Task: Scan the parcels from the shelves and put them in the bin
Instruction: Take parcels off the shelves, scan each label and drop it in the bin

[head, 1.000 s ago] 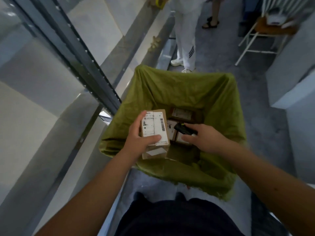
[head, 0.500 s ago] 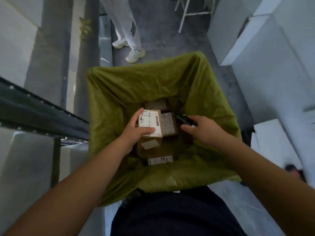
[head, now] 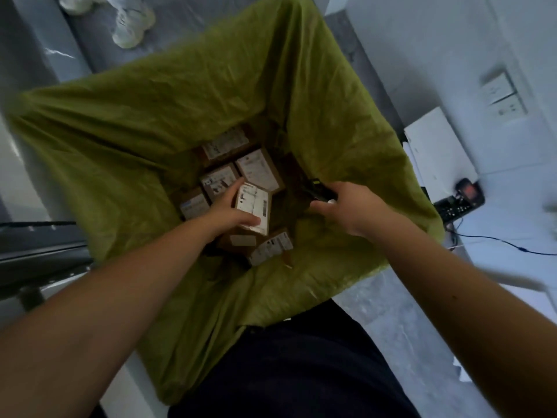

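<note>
A bin lined with an olive-green bag (head: 144, 122) fills the middle of the view. Several brown cardboard parcels with white labels (head: 256, 168) lie at its bottom. My left hand (head: 230, 211) reaches down into the bin and grips a small brown parcel with a white barcode label (head: 254, 206), thumb across the label's lower edge. My right hand (head: 340, 205) is over the bin's right side and holds a black handheld scanner (head: 316, 190), mostly hidden by the fingers.
Another person's white shoes (head: 129, 24) stand on the grey floor beyond the bin. A dark metal shelf rail (head: 39, 245) runs along the left. At right, white boxes (head: 437, 146), a black device with a red screen (head: 465, 194) and a cable lie by the wall.
The camera has tilted down and closer over the bin. My left hand has lowered the labelled parcel deeper among the parcels inside. My right hand still holds the scanner.
</note>
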### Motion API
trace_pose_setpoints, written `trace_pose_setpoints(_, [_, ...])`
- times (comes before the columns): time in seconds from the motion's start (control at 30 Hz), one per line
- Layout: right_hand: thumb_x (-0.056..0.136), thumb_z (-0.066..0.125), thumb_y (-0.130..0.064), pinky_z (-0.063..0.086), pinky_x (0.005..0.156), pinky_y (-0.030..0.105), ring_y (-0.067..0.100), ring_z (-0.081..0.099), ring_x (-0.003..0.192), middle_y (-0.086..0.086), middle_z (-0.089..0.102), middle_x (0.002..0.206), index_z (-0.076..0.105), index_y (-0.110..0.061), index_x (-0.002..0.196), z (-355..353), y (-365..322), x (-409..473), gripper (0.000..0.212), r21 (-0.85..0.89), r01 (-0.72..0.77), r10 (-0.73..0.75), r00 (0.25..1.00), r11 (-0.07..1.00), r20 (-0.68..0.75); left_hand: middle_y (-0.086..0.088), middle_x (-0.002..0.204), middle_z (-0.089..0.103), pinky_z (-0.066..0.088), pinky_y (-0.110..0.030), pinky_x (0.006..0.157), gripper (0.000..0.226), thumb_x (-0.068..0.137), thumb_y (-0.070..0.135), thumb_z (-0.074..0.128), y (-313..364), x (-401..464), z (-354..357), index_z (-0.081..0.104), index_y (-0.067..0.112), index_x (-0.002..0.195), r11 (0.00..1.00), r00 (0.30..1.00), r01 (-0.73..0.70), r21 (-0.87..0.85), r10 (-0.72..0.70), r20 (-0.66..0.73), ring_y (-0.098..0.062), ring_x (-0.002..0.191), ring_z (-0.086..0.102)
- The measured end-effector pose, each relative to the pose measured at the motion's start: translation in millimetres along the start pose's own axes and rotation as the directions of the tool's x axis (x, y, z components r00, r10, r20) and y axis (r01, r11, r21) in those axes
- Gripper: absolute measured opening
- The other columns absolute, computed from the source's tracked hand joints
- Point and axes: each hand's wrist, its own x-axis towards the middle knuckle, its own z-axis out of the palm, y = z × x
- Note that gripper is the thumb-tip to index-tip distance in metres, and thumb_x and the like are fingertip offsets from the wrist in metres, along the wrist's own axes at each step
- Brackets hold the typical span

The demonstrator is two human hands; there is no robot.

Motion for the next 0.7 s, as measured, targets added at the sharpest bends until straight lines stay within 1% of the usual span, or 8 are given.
trace_pose_setpoints(0.13, [0.096, 0.061, -0.059, 0.052, 0.068, 0.036, 0.021, 0.065, 0.085, 0.002, 0.067, 0.109, 0.052, -0.025, 0.148, -6.4, 11.1, 10.3, 0.063, -0.008, -0.025, 0.025, 0.999, 1.0, -0.035, 0.003, 0.151, 0.04, 0.045, -0.035, 0.098, 0.117, 0.074, 0.0, 0.089, -4.5, 20.8, 12.7, 0.025, 0.043, 0.162, 0.985, 0.991, -0.087, 0.15, 0.07, 0.114, -0.018, 0.135, 0.042])
trace_pose_setpoints(0.2, [0.095, 0.06, -0.06, 0.054, 0.072, 0.037, 0.022, 0.065, 0.09, 0.003, 0.067, 0.117, 0.048, -0.025, 0.152, -8.0, 15.0, 12.8, 0.068, -0.018, -0.028, 0.027, 0.999, 0.999, -0.041, 0.006, 0.148, 0.041, 0.043, -0.034, 0.1, 0.116, 0.073, -0.002, 0.089, -3.7, 33.9, 16.9, 0.027, 0.041, 0.161, 0.984, 0.988, -0.1, 0.147, 0.081, 0.128, -0.015, 0.131, 0.04])
trace_pose_setpoints(0.27, [0.095, 0.061, -0.061, 0.058, 0.079, 0.041, 0.021, 0.065, 0.092, 0.002, 0.067, 0.118, 0.048, -0.025, 0.152, -7.6, 16.6, 14.5, 0.068, -0.011, -0.016, 0.016, 0.999, 1.0, -0.043, 0.003, 0.154, 0.043, 0.041, -0.035, 0.105, 0.114, 0.071, -0.002, 0.09, -1.6, 47.4, 19.8, 0.033, 0.038, 0.161, 0.972, 0.983, -0.146, 0.185, 0.121, 0.139, -0.016, 0.138, 0.04])
trace_pose_setpoints(0.37, [0.095, 0.061, -0.06, 0.058, 0.083, 0.043, 0.02, 0.065, 0.093, 0.0, 0.067, 0.114, 0.052, -0.025, 0.148, -6.0, 18.0, 16.4, 0.065, 0.02, 0.012, -0.011, 0.999, 1.0, -0.034, 0.001, 0.155, 0.047, 0.04, -0.033, 0.107, 0.097, 0.077, -0.004, 0.084, -3.2, 64.3, 22.3, 0.044, 0.035, 0.156, 0.927, 0.975, -0.17, 0.334, 0.108, 0.194, -0.021, 0.143, 0.043])
trace_pose_setpoints(0.43, [0.094, 0.061, -0.061, 0.058, 0.085, 0.043, 0.021, 0.065, 0.096, 0.0, 0.067, 0.118, 0.052, -0.025, 0.149, -4.9, 18.7, 17.0, 0.066, 0.023, 0.016, -0.015, 0.999, 1.0, -0.03, -0.002, 0.158, 0.045, 0.04, -0.034, 0.11, 0.082, 0.085, 0.0, 0.077, -9.6, 70.4, 21.5, 0.048, 0.035, 0.154, 0.844, 0.975, -0.153, 0.514, 0.044, 0.217, -0.025, 0.145, 0.043])
trace_pose_setpoints(0.5, [0.094, 0.061, -0.063, 0.058, 0.086, 0.043, 0.021, 0.065, 0.098, 0.001, 0.067, 0.12, 0.05, -0.025, 0.15, -4.3, 20.1, 17.9, 0.069, 0.025, 0.014, -0.013, 0.999, 1.0, -0.034, -0.006, 0.162, 0.043, 0.038, -0.034, 0.114, 0.07, 0.093, 0.003, 0.069, -19.9, 71.6, 20.7, 0.049, 0.033, 0.153, 0.777, 0.985, -0.132, 0.615, 0.031, 0.172, -0.028, 0.145, 0.043])
trace_pose_setpoints(0.57, [0.093, 0.061, -0.063, 0.058, 0.085, 0.042, 0.02, 0.066, 0.096, 0.001, 0.068, 0.12, 0.049, -0.026, 0.151, -4.9, 21.2, 18.5, 0.07, 0.037, 0.019, -0.018, 0.999, 0.999, -0.032, -0.009, 0.16, 0.045, 0.039, -0.033, 0.114, 0.058, 0.099, 0.004, 0.063, -31.3, 68.9, 22.7, 0.053, 0.025, 0.152, 0.816, 0.998, -0.061, 0.575, 0.042, 0.046, -0.03, 0.143, 0.046])
trace_pose_setpoints(0.7, [0.093, 0.061, -0.064, 0.059, 0.077, 0.04, 0.018, 0.066, 0.088, 0.0, 0.068, 0.116, 0.046, -0.026, 0.153, -8.7, 23.0, 19.5, 0.073, 0.046, 0.008, -0.006, 0.999, 0.999, -0.034, -0.015, 0.149, 0.055, 0.043, -0.033, 0.109, 0.053, 0.097, 0.007, 0.067, -47.2, 62.3, 33.3, 0.056, 0.011, 0.148, 0.916, 0.988, 0.034, 0.4, 0.03, -0.151, -0.033, 0.134, 0.055])
